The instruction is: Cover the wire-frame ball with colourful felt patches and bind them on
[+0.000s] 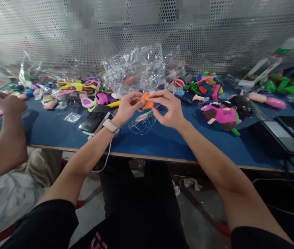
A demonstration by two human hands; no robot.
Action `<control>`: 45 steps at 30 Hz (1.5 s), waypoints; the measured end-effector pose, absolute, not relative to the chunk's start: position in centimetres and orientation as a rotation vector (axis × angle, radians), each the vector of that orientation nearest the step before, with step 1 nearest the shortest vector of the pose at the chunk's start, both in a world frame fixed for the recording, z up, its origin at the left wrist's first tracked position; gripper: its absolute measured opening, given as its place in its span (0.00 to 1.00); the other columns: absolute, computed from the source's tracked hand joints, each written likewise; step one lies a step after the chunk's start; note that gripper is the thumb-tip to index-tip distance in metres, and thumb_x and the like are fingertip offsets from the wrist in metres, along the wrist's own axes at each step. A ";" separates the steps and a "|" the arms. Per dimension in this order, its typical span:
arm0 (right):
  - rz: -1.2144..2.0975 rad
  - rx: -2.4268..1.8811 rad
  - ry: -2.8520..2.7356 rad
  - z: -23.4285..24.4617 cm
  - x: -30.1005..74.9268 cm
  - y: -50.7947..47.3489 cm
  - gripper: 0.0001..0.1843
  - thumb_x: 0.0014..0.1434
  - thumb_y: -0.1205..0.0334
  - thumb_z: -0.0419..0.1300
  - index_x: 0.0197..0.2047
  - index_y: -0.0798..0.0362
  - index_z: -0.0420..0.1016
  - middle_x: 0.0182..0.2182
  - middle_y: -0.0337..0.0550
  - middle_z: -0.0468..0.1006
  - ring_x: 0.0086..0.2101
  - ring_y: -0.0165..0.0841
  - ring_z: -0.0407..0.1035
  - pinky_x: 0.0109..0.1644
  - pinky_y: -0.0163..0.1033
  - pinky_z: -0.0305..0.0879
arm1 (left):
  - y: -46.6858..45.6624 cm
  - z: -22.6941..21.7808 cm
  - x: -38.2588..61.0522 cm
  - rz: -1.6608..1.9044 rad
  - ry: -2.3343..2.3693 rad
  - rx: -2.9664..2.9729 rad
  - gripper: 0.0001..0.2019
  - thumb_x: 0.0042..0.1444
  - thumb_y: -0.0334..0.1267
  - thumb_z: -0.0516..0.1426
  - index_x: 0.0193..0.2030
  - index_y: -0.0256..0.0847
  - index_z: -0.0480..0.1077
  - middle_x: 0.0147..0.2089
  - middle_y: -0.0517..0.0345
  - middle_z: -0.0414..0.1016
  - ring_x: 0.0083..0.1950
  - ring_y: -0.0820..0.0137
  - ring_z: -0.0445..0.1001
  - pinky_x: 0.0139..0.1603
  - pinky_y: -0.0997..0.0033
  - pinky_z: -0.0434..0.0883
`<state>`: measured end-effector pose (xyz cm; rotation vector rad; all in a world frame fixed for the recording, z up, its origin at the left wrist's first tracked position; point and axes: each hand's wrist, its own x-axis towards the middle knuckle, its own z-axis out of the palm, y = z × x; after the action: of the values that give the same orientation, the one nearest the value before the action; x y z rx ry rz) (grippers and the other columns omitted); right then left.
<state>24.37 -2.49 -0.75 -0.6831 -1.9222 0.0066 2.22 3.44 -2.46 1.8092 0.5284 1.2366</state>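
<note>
A flattened piece of orange modelling clay (148, 100) is pinched between both hands above the blue table. My left hand (128, 108), with a pale watch band at the wrist, grips its left edge. On the other side, the thumb and fingers of my right hand (170, 108) close on the clay. Just below the hands lies a tangle of thin wire (143, 126) with a pink and green clay bit (142, 117) in it. To the right rests a clay figure (222, 117) in pink, brown and green.
A phone on a white power bank (95, 119) lies left of my hands. Crumpled clear plastic (136, 69) and several clay pieces line the back. A bottle (268, 65) and dark devices (279, 136) are at right. Another person's hands (10, 103) are at far left.
</note>
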 end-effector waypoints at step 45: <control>-0.145 -0.674 -1.911 -1.1 23.9 -1.9 0.09 0.78 0.60 0.64 0.55 0.39 0.84 0.47 0.40 0.87 0.48 0.40 0.83 0.54 0.52 0.82 | 2.2 -1.4 1.6 1.539 0.662 2.420 0.11 0.71 0.50 0.69 0.47 0.45 0.88 0.43 0.54 0.90 0.43 0.67 0.87 0.48 0.64 0.81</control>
<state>23.86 -1.91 -1.07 -0.6744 -1.9113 -0.1448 1.63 2.22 -1.35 2.4205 0.6619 1.5391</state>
